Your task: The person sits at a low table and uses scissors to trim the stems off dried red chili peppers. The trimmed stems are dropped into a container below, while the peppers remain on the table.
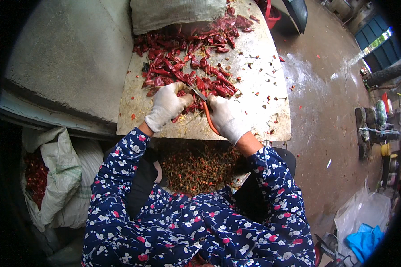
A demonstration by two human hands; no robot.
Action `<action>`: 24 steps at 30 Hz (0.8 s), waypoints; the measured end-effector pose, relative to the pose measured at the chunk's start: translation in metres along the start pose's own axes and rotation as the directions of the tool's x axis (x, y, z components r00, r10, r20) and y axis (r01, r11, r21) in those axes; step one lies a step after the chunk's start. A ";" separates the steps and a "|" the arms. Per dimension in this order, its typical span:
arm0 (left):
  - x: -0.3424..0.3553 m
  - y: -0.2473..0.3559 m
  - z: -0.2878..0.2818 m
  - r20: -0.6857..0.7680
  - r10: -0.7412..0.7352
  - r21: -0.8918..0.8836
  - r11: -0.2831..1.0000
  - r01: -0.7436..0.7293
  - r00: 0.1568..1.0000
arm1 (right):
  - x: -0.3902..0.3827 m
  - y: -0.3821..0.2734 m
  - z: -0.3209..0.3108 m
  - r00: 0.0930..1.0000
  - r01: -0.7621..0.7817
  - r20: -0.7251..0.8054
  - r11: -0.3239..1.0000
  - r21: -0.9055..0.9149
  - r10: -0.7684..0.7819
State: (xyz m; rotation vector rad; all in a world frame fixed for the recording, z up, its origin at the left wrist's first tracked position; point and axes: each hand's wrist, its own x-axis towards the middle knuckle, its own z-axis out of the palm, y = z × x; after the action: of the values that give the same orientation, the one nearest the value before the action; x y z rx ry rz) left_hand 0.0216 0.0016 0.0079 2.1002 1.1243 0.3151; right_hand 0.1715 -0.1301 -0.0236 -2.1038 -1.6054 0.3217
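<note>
1. Woven sack (53,178), at 8 o'clock beside the seated person: open at the top, red chillies visible inside.
2. Left hand (167,106), white-gloved, near the middle of the view: fingers curled closed on a dried chilli at the near edge of the heap.
3. Dried red chillies (187,62), heaped on the bench (258,111) from centre toward 12 o'clock; the far end of the heap meets a grey sack (178,13) lying at the bench's far edge.
4. Scissors (203,104), with orange handles, between the two hands; the blades point toward the chilli at the left hand.
5. Right hand (227,119), white-gloved, just right of centre: closed around the scissor handles.
6. Cut stems and caps (200,167), piled below the bench's near edge, in front of the person's lap at 6 o'clock.
7. Wet concrete floor (325,115), at 3 o'clock, with stray red bits scattered on it.
</note>
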 end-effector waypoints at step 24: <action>0.048 -0.066 0.004 0.548 0.140 0.712 0.441 -0.547 0.825 | 0.026 0.050 0.047 0.965 -0.015 -0.207 0.818 0.575 0.164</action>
State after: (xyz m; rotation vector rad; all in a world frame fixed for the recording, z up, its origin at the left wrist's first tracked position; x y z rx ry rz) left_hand 0.0109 0.0611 -0.0465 3.0892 0.5530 -0.6646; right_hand 0.2000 -0.1054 -0.0865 -1.6719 -1.0858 0.4825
